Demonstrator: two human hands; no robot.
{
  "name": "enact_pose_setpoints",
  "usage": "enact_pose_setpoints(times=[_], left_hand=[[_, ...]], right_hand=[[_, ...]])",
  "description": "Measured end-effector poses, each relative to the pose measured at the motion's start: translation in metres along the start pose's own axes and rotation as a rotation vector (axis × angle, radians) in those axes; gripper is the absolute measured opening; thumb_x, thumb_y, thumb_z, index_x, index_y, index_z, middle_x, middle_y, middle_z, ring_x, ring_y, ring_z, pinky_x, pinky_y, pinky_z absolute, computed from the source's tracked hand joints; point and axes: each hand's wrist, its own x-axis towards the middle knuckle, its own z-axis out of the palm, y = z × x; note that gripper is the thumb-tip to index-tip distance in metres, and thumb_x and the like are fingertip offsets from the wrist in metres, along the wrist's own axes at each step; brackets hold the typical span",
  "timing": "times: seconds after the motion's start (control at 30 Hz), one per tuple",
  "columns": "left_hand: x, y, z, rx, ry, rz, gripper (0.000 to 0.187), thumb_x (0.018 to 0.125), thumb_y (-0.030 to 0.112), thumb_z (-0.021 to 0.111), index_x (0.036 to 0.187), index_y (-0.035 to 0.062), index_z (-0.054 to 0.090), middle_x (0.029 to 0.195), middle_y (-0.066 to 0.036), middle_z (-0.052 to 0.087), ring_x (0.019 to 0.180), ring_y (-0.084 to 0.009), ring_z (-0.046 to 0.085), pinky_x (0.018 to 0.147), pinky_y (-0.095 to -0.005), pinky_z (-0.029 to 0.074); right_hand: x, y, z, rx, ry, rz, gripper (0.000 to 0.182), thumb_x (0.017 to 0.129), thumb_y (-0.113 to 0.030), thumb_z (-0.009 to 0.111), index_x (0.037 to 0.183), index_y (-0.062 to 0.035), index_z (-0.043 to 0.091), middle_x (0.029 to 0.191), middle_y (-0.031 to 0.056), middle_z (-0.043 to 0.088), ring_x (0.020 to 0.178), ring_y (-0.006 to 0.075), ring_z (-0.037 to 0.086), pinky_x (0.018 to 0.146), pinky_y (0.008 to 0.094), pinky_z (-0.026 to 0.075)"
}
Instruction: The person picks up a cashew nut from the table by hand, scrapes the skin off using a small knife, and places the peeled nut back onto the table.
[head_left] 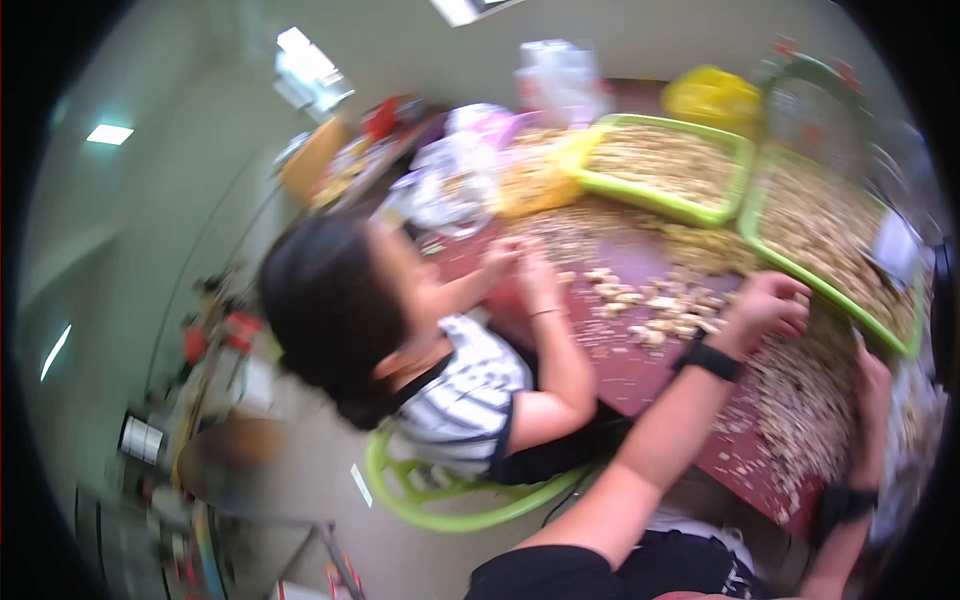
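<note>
My left hand [770, 312] is closed, its fingertips pinched over the dark red table; what they hold, if anything, is blurred. Left of it lies a loose pile of pale nut-like pieces [680, 308]. My right hand [872, 385] is at the table's right side, seen edge-on beside the near corner of a green tray [835, 290]; its fingers are mostly hidden. Between and below my hands spreads a heap of small tan flakes, like broken shells [805, 400]. Dark bands are on both my wrists.
A person [460, 390] sits on a green chair [430, 515] at my left, both hands [525, 265] together over the table. Another green tray [745, 190] of tan pieces, a yellow bag [712, 95] and white plastic bags [450, 175] stand at the back.
</note>
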Motion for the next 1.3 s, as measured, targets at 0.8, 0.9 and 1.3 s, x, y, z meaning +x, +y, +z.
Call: enact_pose_setpoints(times=[0.8, 0.9, 1.3], left_hand=[[0.009, -0.011, 0.009, -0.161, 0.073, 0.135, 0.039, 0.071, -0.006, 0.058, 0.108, -0.0013, 0.046, 0.090, -0.011, 0.056, 0.075, -0.0196, 0.058, 0.066, -0.0272, 0.050], [0.009, -0.012, 0.009, -0.164, 0.098, 0.152, 0.032, 0.072, -0.006, 0.057, 0.103, -0.0017, 0.049, 0.089, -0.011, 0.057, 0.078, -0.0212, 0.058, 0.067, -0.0279, 0.051], [0.012, -0.012, -0.001, -0.344, 0.156, 0.058, 0.009, 0.080, 0.007, 0.050, 0.086, 0.0017, 0.053, 0.074, -0.009, 0.059, 0.062, -0.0181, 0.060, 0.053, -0.0277, 0.052]], right_hand=[[-0.024, -0.056, -0.003, -0.077, 0.062, 0.125, 0.039, 0.080, -0.033, 0.052, 0.060, -0.0003, 0.057, 0.049, 0.0033, 0.050, 0.045, 0.0086, 0.044, 0.044, 0.0258, 0.036], [-0.023, -0.055, -0.003, -0.078, 0.053, 0.105, 0.039, 0.080, -0.033, 0.052, 0.060, -0.0005, 0.057, 0.049, 0.0036, 0.051, 0.045, 0.0089, 0.045, 0.044, 0.0259, 0.036], [-0.023, -0.053, -0.002, -0.075, 0.068, 0.082, 0.040, 0.080, -0.033, 0.051, 0.058, -0.0003, 0.057, 0.048, 0.0035, 0.050, 0.044, 0.0086, 0.044, 0.043, 0.0261, 0.036]])
